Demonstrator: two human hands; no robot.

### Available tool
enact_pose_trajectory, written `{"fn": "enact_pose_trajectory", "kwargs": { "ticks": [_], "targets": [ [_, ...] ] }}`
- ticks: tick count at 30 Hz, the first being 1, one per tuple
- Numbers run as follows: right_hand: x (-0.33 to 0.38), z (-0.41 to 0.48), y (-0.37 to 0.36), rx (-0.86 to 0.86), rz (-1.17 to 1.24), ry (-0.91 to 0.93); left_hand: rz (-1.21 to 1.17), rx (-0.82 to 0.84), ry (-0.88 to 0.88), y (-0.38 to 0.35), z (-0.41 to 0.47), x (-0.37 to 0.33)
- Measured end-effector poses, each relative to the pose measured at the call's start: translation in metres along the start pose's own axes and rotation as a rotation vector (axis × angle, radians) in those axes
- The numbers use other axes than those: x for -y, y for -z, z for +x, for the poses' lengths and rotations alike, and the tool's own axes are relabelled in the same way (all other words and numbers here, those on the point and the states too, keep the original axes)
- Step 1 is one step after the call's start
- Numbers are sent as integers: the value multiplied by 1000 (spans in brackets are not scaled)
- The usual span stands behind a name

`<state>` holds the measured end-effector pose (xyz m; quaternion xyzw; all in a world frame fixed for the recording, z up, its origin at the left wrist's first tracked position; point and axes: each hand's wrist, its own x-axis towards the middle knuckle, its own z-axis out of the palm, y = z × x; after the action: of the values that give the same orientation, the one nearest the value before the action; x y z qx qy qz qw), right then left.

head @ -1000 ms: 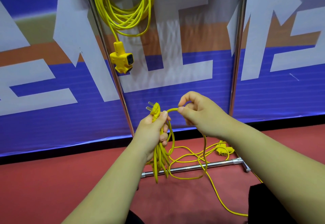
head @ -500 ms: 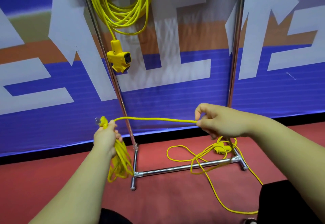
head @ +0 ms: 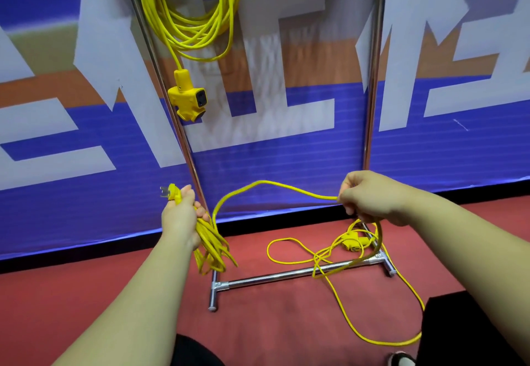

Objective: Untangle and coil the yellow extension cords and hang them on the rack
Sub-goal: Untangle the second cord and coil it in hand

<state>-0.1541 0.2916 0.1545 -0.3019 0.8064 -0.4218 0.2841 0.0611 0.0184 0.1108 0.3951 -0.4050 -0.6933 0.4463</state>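
Observation:
My left hand (head: 181, 216) grips a bundle of yellow cord loops (head: 212, 246) that hangs below it, with the pronged plug (head: 169, 192) sticking out above the fist. My right hand (head: 370, 197) pinches the same cord farther along. Between the hands the cord (head: 258, 186) arches up slackly. The remaining cord (head: 324, 256) lies in loose loops on the red floor, over the rack's bottom bar, ending at a yellow socket block (head: 351, 243). A second coiled yellow cord (head: 189, 21) hangs at the rack's top left, its socket block (head: 187, 98) dangling.
The chrome rack has a left upright (head: 169, 107), a right upright (head: 372, 78) and a bottom bar (head: 286, 275) on the red floor. A blue, white and orange banner wall (head: 286, 150) stands right behind it. My dark-clothed leg (head: 464, 331) is at lower right.
My hands first drew apart, pulling the cord taut between them. Now my right hand has come back toward the left, and the cord between them sags into an arch.

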Motion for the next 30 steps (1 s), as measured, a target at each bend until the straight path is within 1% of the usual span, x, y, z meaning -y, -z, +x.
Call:
{"fn": "enact_pose_trajectory", "kwargs": {
  "ticks": [3,8,12,15,18,22,24,27,30],
  "targets": [
    [-5,5,1,-47,47,-100,24,174,-60,-11,-16,-12],
    [-11,12,-8,-65,19,-218,-7,428,-79,-21,-51,-33],
    [-12,22,-17,-87,34,-235,-18,606,-51,-28,-79,-42],
    [-10,33,-24,-95,179,-229,-17,712,11,-30,-91,-44],
    [-4,43,-31,-117,353,-154,7,777,88,-32,-99,-39],
    [23,37,-38,-121,566,48,33,813,189,-36,-105,-29],
    [42,25,-42,-78,644,146,28,814,216,-38,-106,-26],
    [66,1,-46,73,637,300,-14,777,231,-41,-106,-25],
    [76,-15,-46,230,509,414,-76,707,223,-41,-101,-26]
  ]
}}
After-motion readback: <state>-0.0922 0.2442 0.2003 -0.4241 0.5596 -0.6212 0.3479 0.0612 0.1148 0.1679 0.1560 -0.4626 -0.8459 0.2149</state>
